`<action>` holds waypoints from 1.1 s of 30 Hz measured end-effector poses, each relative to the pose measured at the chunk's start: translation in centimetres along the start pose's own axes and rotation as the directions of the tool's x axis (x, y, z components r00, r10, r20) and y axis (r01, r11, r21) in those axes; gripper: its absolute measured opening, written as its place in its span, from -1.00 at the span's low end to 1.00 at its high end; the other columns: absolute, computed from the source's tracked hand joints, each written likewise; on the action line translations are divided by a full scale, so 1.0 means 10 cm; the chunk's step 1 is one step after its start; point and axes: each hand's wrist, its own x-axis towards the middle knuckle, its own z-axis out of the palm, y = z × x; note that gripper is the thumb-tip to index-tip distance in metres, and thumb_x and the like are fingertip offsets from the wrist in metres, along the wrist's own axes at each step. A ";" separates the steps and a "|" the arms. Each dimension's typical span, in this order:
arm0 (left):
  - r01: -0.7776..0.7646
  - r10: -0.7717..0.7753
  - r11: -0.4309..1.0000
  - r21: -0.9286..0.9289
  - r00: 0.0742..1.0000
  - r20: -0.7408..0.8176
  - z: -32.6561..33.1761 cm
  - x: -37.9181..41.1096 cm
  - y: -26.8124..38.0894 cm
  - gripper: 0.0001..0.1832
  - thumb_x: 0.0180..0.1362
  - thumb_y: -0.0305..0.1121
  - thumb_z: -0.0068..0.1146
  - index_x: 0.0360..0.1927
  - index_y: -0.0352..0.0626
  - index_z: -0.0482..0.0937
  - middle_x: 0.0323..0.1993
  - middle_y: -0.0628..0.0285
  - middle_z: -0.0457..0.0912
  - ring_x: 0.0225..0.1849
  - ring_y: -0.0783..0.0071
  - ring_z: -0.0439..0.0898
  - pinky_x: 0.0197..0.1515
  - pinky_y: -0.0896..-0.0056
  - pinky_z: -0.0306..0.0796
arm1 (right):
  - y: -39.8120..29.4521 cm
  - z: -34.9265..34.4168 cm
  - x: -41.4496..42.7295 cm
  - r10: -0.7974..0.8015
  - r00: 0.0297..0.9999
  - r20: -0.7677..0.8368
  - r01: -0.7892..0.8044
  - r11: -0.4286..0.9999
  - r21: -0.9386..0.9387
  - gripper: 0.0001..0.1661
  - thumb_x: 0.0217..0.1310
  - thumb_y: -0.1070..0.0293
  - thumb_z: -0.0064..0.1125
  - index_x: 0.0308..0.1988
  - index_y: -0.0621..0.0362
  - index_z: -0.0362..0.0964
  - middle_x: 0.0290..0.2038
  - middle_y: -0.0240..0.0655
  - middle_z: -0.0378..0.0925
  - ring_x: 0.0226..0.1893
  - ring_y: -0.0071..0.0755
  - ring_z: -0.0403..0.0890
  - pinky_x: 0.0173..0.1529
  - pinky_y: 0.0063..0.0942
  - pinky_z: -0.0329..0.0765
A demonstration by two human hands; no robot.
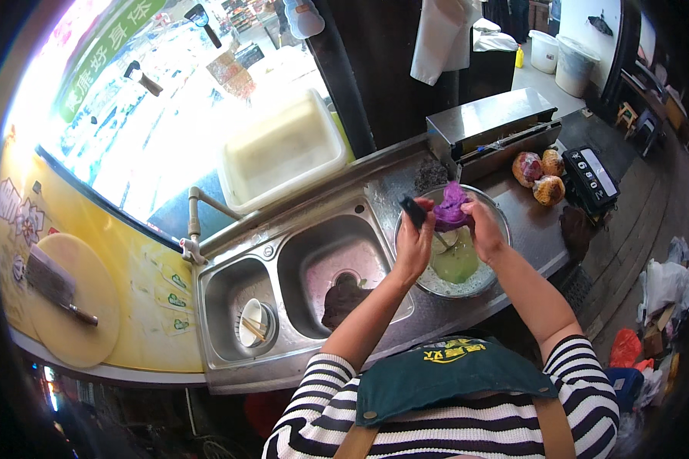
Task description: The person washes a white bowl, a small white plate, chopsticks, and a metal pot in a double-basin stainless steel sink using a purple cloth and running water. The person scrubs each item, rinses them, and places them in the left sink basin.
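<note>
Over a round metal basin [500,229] of greenish, foamy water, both my hands are raised close together. My right hand [487,232] grips a wet-looking purple cloth [452,205] from the right. A utensil with a black handle [413,212] is held in my left hand [414,244], whose fingers also meet the cloth. The utensil's metal end [446,241] reaches down toward the water; its exact kind is unclear. Left of the basin is a double stainless steel sink [287,269], with a dark cloth [344,301] in its larger bowl.
White bowls [254,321] with chopsticks sit in the small sink bowl. A cleaver [57,281] lies on a round cutting board [95,310]. Behind the sink stand a tap [194,229] and a white plastic tub [287,155]. Netted fruits [545,183] and a scale [590,178] are at right.
</note>
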 end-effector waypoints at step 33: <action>0.189 -0.309 0.815 -0.547 0.941 -0.136 0.10 0.35 0.06 -0.64 0.07 -0.37 0.03 -0.74 0.00 0.15 -0.85 0.49 0.07 -0.84 0.71 0.02 -0.78 0.61 -0.05 | 0.65 -0.48 0.06 -0.176 0.984 0.025 0.134 0.644 -0.753 -0.68 -0.12 0.34 0.15 -0.29 0.20 0.34 -0.34 -0.21 0.48 -0.34 -0.37 0.50 -0.20 -0.47 0.41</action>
